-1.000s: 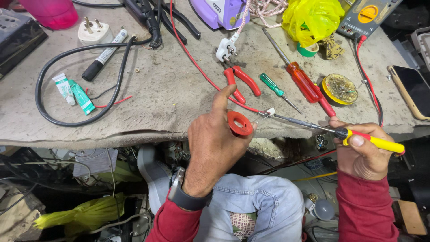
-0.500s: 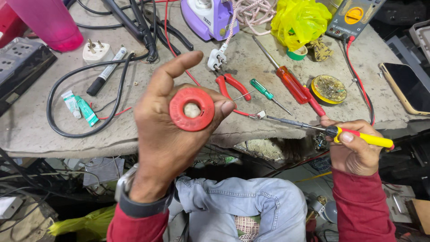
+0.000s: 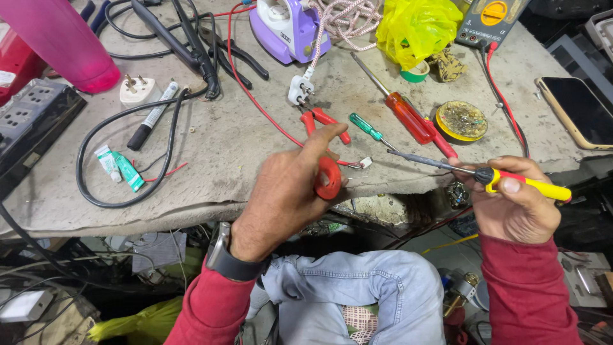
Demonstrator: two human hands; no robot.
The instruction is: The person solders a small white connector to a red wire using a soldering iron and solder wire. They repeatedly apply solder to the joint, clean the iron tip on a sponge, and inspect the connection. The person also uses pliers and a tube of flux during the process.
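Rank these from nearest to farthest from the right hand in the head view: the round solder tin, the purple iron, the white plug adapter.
From the right hand, which holds a yellow-handled soldering iron:
1. Round solder tin, on the bench just above that hand.
2. Purple iron, at the far edge, centre.
3. White plug adapter, far over on the left side.

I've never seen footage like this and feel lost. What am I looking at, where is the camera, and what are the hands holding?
A camera worn on a seated person's head looks down at their two bare hands and a worn workbench. The left hand pinches a red ring-shaped roll, probably tape. The right hand holds a yellow-handled soldering iron, tip pointing left. On the bench lie red pliers, a green screwdriver, a red screwdriver, a purple iron, a yellow multimeter, a phone and black cables.
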